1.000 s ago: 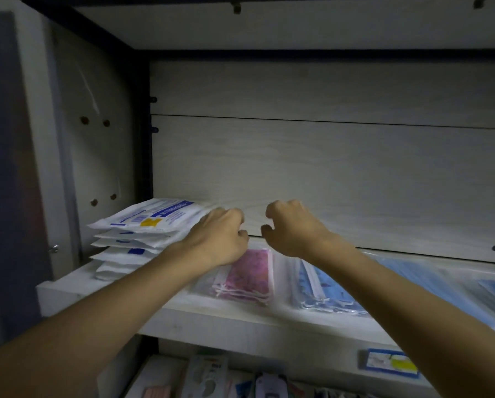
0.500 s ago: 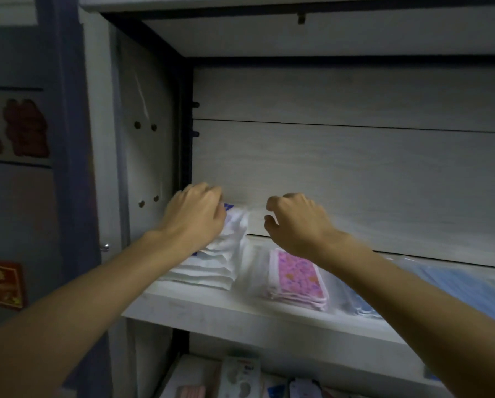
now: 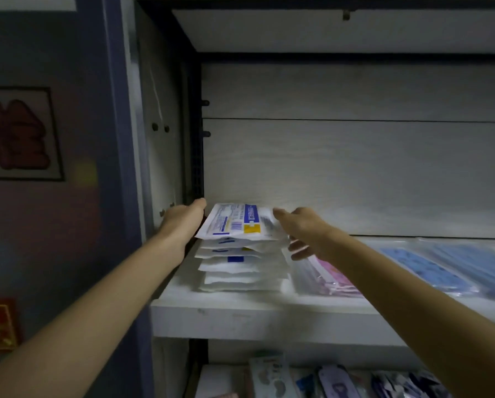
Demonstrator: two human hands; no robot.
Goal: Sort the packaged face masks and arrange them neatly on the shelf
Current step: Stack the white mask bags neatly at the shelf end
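**Both hands square up the white stack at the shelf's left end**

Left hand (image 3: 183,222) sits flat against the left side of the stack of white mask packets (image 3: 240,254), fingers straight and reaching toward the far corner, gripping nothing. The stack stands between the two hands, at the far-left end of the white shelf (image 3: 240,314), tight by the cabinet's side wall. Right hand (image 3: 303,234) is at the stack's right edge, fingers loose and spread, thumb low; it touches the top packet's corner, clasping nothing that I can see.

Half a second ago the left hand lay curled on top of the pile and the right hovered clenched above the pink pack; now both have dropped to the sides and the top packet's blue-and-yellow label shows.

The packets are flat, crinkled, paper-white pouches, edges uneven. Just right lies the pink patterned masks pack (image 3: 329,278) in glossy clear film, then the blue masks packs (image 3: 430,271), likewise shiny.
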